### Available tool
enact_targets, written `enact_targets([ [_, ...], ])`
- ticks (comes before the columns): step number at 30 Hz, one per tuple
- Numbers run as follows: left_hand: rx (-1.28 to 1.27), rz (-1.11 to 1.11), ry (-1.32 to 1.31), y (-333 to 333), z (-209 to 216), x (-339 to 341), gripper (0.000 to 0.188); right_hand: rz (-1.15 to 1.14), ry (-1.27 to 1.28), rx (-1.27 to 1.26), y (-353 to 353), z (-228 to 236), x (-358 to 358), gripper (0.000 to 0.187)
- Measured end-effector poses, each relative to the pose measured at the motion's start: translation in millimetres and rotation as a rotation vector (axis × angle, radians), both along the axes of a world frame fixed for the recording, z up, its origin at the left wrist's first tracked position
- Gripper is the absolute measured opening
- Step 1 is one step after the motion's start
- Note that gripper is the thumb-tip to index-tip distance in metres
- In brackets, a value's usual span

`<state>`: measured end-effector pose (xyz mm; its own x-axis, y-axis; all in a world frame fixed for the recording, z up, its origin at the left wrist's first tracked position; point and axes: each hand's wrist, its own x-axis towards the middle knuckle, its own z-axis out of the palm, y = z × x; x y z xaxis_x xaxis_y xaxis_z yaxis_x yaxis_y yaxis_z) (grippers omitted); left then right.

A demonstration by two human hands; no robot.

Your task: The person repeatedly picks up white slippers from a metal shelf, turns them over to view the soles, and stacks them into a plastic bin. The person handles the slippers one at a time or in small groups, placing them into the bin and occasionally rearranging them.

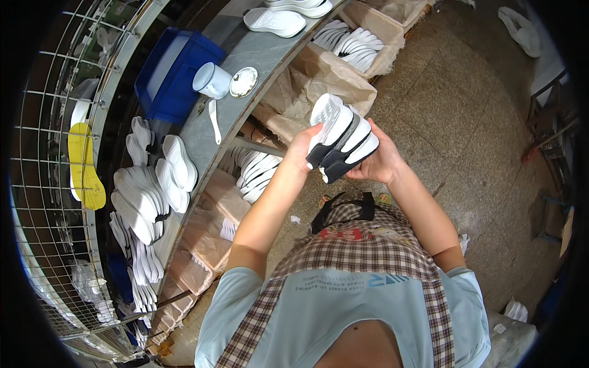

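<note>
Between my two hands, in front of my apron, I hold a small stack of white shoe soles with black heel parts (345, 136). My left hand (302, 147) grips the stack's left side, thumb on the top sole's edge. On the opposite side, my right hand (381, 158) wraps around it, with part of the fingers hidden behind the soles. The stack is tilted, black heel ends toward me and white toe ends away. Below it to the left, a row of white soles (257, 175) sits in a lined bin.
A grey bench (245, 61) curves along the left, bearing a white mug (212, 81), a round lid (244, 82), a white-handled tool (214, 121) and piled white soles (138, 199). Behind stands a wire grid with a yellow insole (86, 168). Another bin (368, 70) holds soles.
</note>
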<state>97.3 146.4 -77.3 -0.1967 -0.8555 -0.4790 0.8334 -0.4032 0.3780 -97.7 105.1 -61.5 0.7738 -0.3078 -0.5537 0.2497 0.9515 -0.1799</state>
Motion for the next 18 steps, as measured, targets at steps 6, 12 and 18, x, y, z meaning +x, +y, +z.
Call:
enact_targets([
  [6, 0.142, -0.039, 0.033, -5.8, 0.1, -7.5, 0.039, 0.010, 0.072, -0.104, -2.8, 5.2, -5.6, 0.066],
  [12, -0.307, 0.009, -0.327, -5.1, 18.5, -17.6, 0.045, -0.155, 0.224, -0.668, 6.5, 18.8, -10.1, 0.091],
  [18, -0.394, 0.006, -0.397, -11.1, 32.4, -20.0, 0.056, -0.203, 0.201, -1.003, 7.3, 34.3, -21.0, 0.100],
])
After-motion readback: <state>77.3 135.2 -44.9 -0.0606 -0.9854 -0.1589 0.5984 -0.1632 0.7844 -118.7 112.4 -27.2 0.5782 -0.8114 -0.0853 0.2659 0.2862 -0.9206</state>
